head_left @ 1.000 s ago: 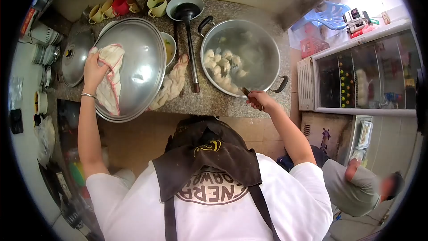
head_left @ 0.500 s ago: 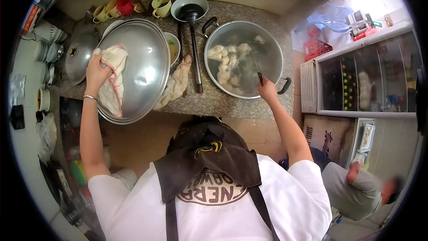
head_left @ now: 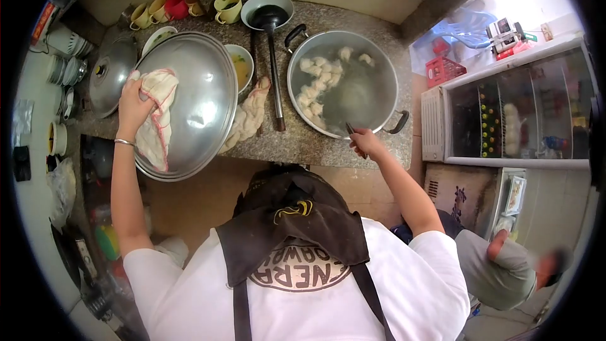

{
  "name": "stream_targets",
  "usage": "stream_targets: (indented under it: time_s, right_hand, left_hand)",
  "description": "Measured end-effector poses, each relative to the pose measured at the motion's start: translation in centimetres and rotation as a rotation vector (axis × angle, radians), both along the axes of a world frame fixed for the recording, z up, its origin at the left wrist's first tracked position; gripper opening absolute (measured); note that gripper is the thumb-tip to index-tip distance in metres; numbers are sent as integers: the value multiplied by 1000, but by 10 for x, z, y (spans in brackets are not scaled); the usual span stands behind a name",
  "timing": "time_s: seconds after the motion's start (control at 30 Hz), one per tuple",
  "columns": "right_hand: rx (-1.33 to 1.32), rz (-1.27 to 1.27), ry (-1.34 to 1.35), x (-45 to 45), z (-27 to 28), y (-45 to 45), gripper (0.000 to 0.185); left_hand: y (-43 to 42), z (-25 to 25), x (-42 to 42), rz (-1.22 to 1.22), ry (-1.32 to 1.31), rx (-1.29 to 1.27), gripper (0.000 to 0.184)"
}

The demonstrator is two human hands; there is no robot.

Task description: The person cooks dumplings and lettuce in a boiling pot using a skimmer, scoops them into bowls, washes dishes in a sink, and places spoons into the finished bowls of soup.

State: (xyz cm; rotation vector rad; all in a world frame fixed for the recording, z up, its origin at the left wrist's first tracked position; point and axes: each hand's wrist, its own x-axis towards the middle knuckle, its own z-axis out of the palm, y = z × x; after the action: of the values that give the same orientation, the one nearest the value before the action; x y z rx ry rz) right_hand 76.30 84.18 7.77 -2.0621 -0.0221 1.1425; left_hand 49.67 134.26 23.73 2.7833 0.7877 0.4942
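My left hand [head_left: 134, 106] grips a cream cloth with red edging [head_left: 158, 123] against a large metal lid [head_left: 201, 104], which is tilted up at the left of the counter. My right hand [head_left: 368, 143] is closed around the handle of a utensil [head_left: 350, 129] at the near rim of a wide pot [head_left: 394, 82]. The utensil's far end is hidden. Pale dumplings [head_left: 324, 72] float in cloudy water, mostly on the pot's left side. A black ladle [head_left: 274, 69] lies between lid and pot, its head in a bowl [head_left: 287, 4].
A second cloth [head_left: 251, 117] and a bowl of soup [head_left: 250, 63] are beside the lid. Several cups [head_left: 227, 7] line the back. Another lid [head_left: 112, 82] leans at the left. A glass-door fridge [head_left: 517, 107] and a seated person [head_left: 499, 265] are at the right.
My right hand moved from the near rim into the pot's right side, then back to the near rim. The dumplings shifted, some toward the far side. The left hand still holds the lid, tilted slightly differently.
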Motion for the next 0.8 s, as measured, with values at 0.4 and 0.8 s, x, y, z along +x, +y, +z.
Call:
stream_targets:
  time_s: [0.4,0.8]
  right_hand:
    - [-327,311,-802,26,-18,23,44]
    - [-385,474,-276,30,67,-27,26]
  left_hand:
    - [-3,6,4,-14,31,-16,39]
    - [4,-1,-5,-26,24,41,42]
